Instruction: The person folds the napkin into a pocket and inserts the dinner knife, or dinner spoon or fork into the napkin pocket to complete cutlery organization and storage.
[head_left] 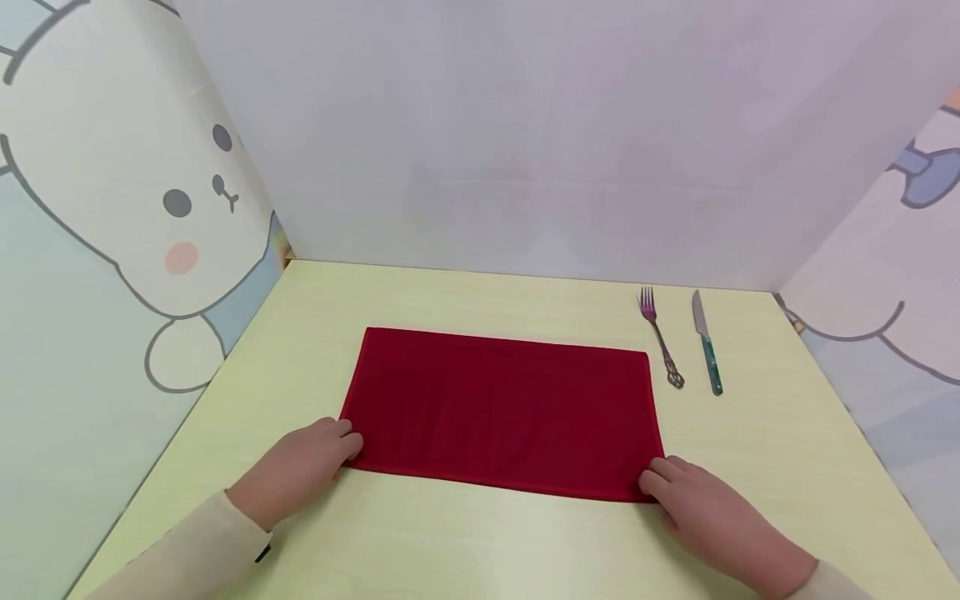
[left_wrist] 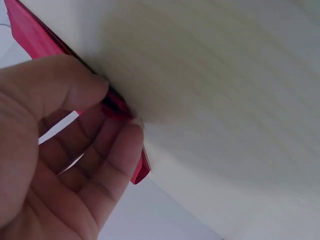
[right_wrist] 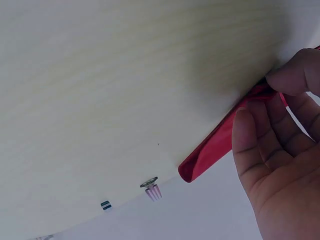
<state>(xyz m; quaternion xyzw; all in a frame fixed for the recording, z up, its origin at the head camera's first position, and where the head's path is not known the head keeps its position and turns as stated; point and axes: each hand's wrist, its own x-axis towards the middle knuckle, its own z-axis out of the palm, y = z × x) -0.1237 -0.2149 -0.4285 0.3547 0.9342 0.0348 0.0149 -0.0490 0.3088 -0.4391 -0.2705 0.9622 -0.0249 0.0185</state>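
Observation:
A red cloth napkin [head_left: 498,412], folded into a wide rectangle, lies on the pale table. At its near left corner my left hand [head_left: 303,467] pinches the edge; in the left wrist view the thumb and fingertips [left_wrist: 127,142] meet on the red fabric. My right hand [head_left: 701,508] grips the near right corner, and in the right wrist view the cloth's folded side [right_wrist: 215,147] runs out from between thumb and fingers. The far corners of the napkin lie flat, while the bits under my fingers are hidden in the head view.
Right of the napkin lie an ornate metal fork [head_left: 660,337] and a knife [head_left: 707,342] with a green handle, side by side. A plain pale wall [head_left: 495,142] closes the table [head_left: 465,542] at the back, and cartoon-printed panels [head_left: 112,250] flank it.

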